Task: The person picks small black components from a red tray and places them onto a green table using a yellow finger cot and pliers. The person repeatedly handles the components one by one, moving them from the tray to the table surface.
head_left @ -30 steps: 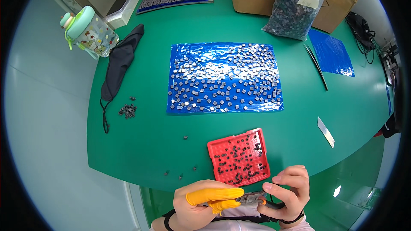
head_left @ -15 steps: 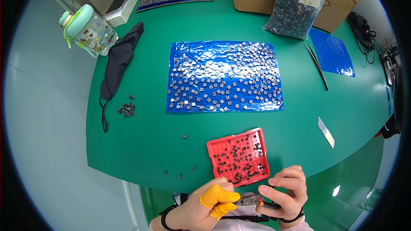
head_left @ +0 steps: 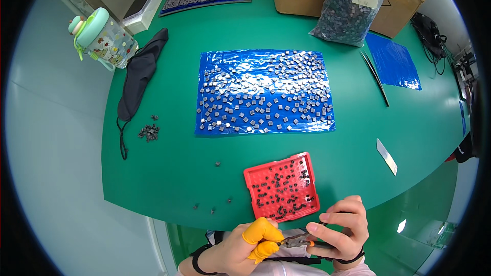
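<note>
My right hand is wrapped round a pair of small pliers with a bit of orange at the grip. Their jaws point left, toward my left hand. That hand wears yellow finger cots on thumb and forefinger, which are pinched together at the plier tip; whatever sits between them is too small to make out. Just beyond both hands lies a red tray with many small black parts scattered in it.
A blue film sheet covered in small metallic squares lies mid-table. Small dark pieces are heaped at left, near a black pouch and bottle. Tweezers, a blade and a filled bag stand right.
The whole view has shifted slightly, moving the table things a little left. The pliers' handles show more apart now. Both hands stay close together in front of the tray.
</note>
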`<state>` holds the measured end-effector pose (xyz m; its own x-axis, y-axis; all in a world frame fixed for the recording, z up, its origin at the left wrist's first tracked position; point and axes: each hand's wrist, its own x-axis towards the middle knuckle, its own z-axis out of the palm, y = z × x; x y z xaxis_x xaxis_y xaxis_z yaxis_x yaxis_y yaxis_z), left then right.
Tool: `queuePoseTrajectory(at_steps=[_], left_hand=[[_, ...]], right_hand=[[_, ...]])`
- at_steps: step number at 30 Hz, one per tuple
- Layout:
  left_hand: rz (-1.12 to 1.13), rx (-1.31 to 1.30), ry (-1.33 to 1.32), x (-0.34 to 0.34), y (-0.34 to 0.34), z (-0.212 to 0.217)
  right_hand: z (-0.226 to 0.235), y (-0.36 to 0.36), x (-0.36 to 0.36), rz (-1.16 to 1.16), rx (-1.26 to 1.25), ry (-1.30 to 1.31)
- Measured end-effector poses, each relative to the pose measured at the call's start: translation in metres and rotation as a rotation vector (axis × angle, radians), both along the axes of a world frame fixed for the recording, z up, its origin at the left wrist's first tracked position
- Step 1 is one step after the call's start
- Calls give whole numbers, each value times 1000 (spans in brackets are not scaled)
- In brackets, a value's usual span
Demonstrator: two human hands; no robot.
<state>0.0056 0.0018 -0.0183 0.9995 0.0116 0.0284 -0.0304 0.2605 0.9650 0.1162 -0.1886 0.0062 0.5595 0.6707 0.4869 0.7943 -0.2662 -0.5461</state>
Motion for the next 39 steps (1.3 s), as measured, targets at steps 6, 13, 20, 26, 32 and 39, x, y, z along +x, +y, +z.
queuePoseTrajectory(at_steps=[6, 13, 20, 26, 32, 39], left_hand=[[197, 195, -229, 6, -10, -7], [198, -26, -213, 0, -10, -15], [2, -54, -102, 5, -2, -7], [-39, -56, 331, 11, -1, 7], [335, 266, -194, 14, -12, -6], [254, 347, -429, 21, -3, -14]], right_hand=[[0, 2, -2, -32, 15, -16], [4, 2, -5, -32, -1, -40], [5, 3, -7, -65, -33, -83], [-2, 3, -2, -93, 13, 12], [-4, 5, 0, -99, 68, 142], [-5, 5, -2, -43, 51, 96]])
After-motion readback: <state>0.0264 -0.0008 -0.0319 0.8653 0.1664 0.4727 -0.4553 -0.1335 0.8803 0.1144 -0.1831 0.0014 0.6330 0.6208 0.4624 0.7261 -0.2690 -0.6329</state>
